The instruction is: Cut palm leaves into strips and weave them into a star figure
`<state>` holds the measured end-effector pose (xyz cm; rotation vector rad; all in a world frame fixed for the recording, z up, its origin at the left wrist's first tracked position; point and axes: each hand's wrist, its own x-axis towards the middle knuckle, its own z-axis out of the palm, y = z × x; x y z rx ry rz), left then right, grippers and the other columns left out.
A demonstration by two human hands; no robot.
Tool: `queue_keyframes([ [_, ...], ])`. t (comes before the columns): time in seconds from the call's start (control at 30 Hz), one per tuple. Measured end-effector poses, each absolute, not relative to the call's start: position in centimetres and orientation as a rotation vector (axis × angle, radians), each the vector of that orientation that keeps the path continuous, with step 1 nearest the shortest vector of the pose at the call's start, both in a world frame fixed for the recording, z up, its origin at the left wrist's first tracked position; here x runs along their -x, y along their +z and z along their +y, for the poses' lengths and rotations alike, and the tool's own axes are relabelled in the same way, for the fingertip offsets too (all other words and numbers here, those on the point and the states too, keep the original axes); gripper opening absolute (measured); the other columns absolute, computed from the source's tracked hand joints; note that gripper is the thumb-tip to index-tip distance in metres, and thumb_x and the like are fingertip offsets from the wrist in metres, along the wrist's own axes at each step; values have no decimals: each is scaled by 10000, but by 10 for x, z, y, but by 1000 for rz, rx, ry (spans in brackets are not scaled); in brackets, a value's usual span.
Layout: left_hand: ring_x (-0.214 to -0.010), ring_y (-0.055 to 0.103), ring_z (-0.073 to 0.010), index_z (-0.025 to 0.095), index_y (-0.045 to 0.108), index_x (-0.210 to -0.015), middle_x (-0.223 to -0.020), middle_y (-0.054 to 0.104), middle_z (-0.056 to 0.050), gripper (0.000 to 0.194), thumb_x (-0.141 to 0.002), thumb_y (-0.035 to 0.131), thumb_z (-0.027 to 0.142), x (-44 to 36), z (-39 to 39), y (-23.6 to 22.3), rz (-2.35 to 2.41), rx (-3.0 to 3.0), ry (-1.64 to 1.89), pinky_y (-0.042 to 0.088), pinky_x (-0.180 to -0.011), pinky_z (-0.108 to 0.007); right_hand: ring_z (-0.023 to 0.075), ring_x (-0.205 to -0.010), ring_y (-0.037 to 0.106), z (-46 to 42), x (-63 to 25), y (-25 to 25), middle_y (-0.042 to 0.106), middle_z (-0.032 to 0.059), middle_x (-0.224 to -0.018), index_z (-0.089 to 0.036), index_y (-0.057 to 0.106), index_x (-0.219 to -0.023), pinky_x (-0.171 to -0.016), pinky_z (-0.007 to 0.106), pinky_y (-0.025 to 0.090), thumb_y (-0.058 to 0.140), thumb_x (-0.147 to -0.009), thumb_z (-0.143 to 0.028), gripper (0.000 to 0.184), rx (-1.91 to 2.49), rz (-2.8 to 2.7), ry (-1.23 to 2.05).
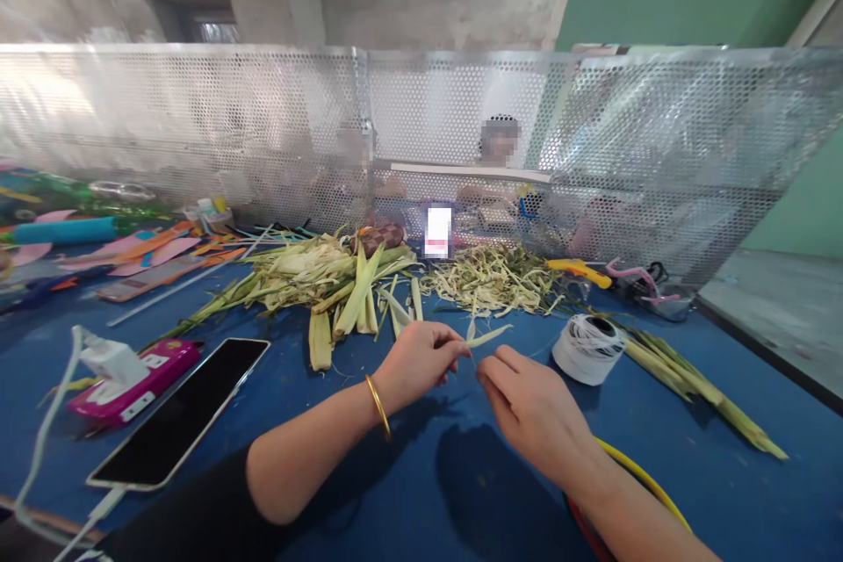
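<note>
Over the blue table (369, 500), my left hand (421, 360) pinches a pale green husk strip (491, 336), whose pointed end sticks out to the right beyond the fingertips. Just beside it, my right hand (533, 399) is closed, thumb and fingers pressed together on a thin thread that shows faintly between the two hands. Its fingertips are mostly hidden from me. To the right of that hand stands a spool of white thread (588, 353). A heap of long green husks (309, 268) lies beyond my left hand, and shredded strips (487, 279) lie beyond my right.
At left are a black-screened phone (184, 413) on a cable and a magenta power strip (138, 382) with a white plug. A perforated metal screen (263, 123) runs across the back, with people behind it. Husk stalks (704, 386) and a yellow glue gun (580, 270) lie right.
</note>
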<state>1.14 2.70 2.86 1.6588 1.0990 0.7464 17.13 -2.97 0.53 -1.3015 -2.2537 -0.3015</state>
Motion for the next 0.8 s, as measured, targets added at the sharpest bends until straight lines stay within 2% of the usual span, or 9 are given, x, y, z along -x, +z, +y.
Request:
queue_keyframes([
  [0.13, -405, 421, -57, 142, 624, -674, -511, 489, 53, 172, -804, 526, 197, -10, 30, 30, 1037, -1456, 705, 352, -435, -192, 141, -594, 472, -28, -175, 8, 501, 21, -701, -187, 548, -763, -569, 273, 315, 347, -937, -191, 266, 1329, -2203, -241],
  [0.37, -433, 414, -47, 127, 640, -674, -514, 476, 53, 167, -759, 617, 268, -6, 33, 30, 937, -1303, 662, 374, -438, -178, 135, -592, 478, -25, -183, 9, 501, 16, -703, -194, 550, -768, -563, 264, 320, 369, -915, -185, 234, 1380, -2126, -178],
  [0.53, -445, 420, -50, 128, 637, -695, -536, 481, 49, 170, -771, 596, 275, -5, 35, 29, 919, -1283, 680, 388, -445, -181, 136, -585, 473, -24, -184, 10, 495, 14, -706, -191, 545, -761, -564, 267, 321, 380, -903, -169, 219, 1420, -2119, -157],
  [0.7, -443, 420, -56, 134, 633, -711, -535, 476, 47, 178, -792, 555, 271, -6, 36, 29, 983, -1369, 722, 383, -457, -185, 132, -579, 474, -25, -182, 10, 505, 12, -701, -193, 548, -747, -552, 264, 319, 388, -897, -155, 223, 1384, -2136, -151],
  [0.8, -455, 439, -80, 154, 638, -710, -524, 495, 36, 195, -811, 517, 269, -6, 35, 28, 1116, -1668, 764, 367, -475, -200, 138, -608, 491, -28, -178, 11, 515, 15, -711, -192, 569, -780, -570, 267, 325, 382, -919, -176, 234, 1334, -2183, -160],
])
